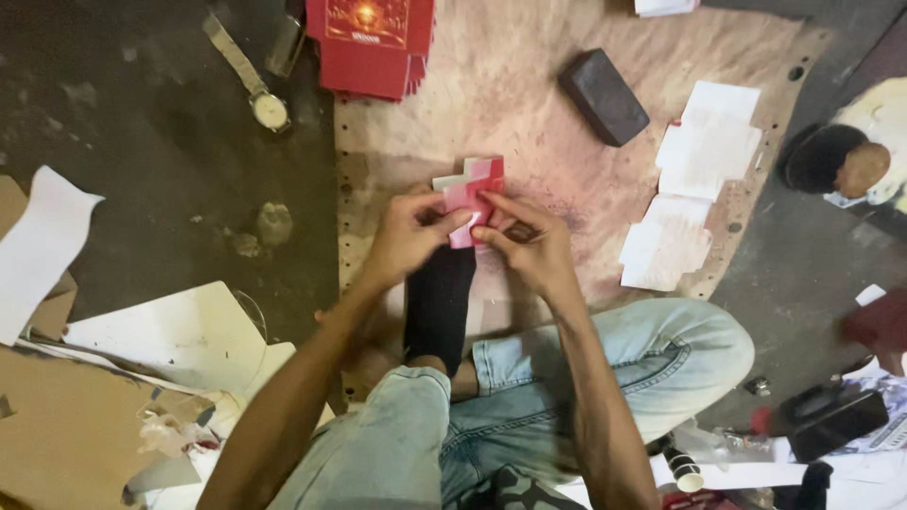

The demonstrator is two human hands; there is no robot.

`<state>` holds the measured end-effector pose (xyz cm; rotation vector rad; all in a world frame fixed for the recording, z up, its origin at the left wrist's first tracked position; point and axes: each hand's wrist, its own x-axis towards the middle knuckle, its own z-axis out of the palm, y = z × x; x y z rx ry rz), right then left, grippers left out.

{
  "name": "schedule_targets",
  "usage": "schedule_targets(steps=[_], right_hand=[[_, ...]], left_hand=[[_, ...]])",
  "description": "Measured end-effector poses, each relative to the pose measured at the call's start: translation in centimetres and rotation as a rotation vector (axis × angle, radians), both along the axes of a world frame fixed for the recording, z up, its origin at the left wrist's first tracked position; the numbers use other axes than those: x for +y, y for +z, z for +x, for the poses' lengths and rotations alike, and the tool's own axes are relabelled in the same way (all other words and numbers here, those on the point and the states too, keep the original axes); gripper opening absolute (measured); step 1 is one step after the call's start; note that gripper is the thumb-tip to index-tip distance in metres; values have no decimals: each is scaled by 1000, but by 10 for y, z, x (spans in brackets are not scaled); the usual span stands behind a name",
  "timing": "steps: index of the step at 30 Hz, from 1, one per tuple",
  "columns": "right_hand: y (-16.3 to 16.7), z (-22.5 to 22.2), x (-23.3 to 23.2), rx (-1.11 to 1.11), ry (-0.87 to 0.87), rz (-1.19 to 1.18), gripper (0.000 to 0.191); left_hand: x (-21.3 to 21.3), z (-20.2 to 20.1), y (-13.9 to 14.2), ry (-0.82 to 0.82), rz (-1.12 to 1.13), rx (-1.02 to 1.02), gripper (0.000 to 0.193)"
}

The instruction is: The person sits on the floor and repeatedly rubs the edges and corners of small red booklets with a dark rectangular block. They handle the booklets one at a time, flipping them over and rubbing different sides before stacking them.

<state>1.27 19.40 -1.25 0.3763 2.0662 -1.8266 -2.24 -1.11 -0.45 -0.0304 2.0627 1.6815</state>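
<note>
A small red and white folded card piece [475, 185] is held over a worn brown board [529, 113] on the floor. My left hand [408, 232] pinches its left side and lower edge. My right hand [531, 242] presses fingertips on its right side. Both hands grip the same piece, just above my black-socked foot [439, 302]. Part of the card is hidden behind my fingers.
A stack of red printed cards [370, 42] lies at the board's far edge, a dark block [603, 96] to its right, and white die-cut sheets [694, 184] farther right. A wristwatch [255, 90] lies on the dark floor. Paper and cardboard scraps [142, 368] pile at left.
</note>
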Motion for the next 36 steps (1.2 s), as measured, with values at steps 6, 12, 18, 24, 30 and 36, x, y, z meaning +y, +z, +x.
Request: schedule_targets(steps=[6, 12, 18, 24, 30, 36], right_hand=[[17, 2, 18, 159, 95, 249, 49], [33, 9, 15, 235, 125, 552, 57], [60, -44, 55, 97, 413, 333, 44], [107, -75, 108, 847, -416, 89, 17], [6, -127, 25, 556, -497, 91, 21], [-10, -85, 34, 619, -575, 259, 30]], left_hand=[[38, -3, 5, 52, -40, -171, 29], [74, -10, 8, 103, -281, 123, 44], [84, -17, 6, 58, -330, 21, 58], [86, -19, 5, 56, -344, -17, 59], [90, -26, 10, 74, -439, -54, 65], [92, -31, 21, 88, -457, 97, 56]])
